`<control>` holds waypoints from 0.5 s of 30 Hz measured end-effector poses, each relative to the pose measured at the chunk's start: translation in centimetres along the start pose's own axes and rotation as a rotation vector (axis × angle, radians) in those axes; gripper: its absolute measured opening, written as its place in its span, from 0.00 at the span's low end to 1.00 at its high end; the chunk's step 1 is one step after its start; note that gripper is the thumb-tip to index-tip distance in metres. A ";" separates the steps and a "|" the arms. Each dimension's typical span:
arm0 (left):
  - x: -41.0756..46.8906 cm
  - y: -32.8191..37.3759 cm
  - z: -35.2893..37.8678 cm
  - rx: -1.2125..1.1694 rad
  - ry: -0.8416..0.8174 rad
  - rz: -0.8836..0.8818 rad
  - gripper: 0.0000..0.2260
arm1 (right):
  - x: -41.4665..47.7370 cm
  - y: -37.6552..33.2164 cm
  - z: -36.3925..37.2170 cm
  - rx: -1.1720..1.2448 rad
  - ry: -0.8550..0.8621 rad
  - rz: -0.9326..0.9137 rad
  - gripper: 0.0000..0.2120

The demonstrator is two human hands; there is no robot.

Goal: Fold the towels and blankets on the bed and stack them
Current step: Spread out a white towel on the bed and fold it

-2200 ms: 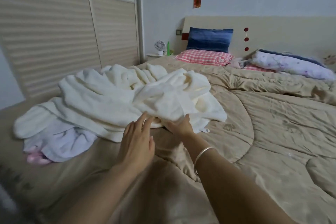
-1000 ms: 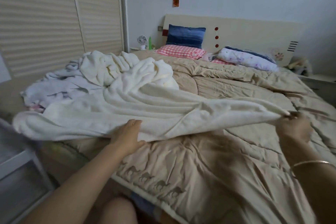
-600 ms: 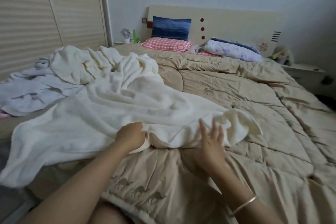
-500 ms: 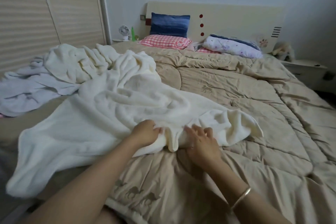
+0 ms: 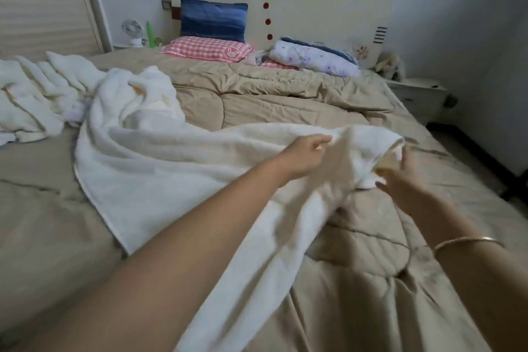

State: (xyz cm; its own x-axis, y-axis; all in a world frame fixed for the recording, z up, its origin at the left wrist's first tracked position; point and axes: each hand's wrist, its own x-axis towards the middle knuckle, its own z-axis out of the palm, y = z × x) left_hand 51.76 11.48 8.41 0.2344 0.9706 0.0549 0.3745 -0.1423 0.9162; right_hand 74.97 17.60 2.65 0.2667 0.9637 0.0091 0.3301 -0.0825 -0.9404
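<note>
On the bed (image 5: 285, 100), hands (image 5: 303, 156) (image 5: 400, 183) grip a blanket (image 5: 171, 168).

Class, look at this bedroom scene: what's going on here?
A person is working on a white blanket spread over the bed. The left hand pinches a raised fold near its end, and the right hand holds the corner beside it. It is not yet folded. More white cloth lies crumpled at the far left; nothing is stacked.
</note>
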 end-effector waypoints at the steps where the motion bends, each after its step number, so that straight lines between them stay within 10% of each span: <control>1: -0.8 -1.8 -0.7 0.193 0.048 0.007 0.18 | -1.4 1.3 0.6 -0.074 -0.022 0.017 0.40; 7: -10.4 -11.4 -5.4 0.453 0.291 -0.066 0.12 | -12.7 1.8 5.8 -0.383 -0.205 -0.084 0.16; 15: -19.5 -15.2 -10.0 0.691 0.206 -0.167 0.25 | -23.5 -1.3 11.2 -0.545 -0.527 0.064 0.44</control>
State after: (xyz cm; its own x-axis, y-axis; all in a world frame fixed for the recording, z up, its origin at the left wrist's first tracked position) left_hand 32.55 -3.35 -2.67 -0.0224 0.9971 0.0723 0.8861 -0.0136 0.4634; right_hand 58.12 -2.08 -0.15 -0.1221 0.9355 -0.3316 0.7656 -0.1239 -0.6313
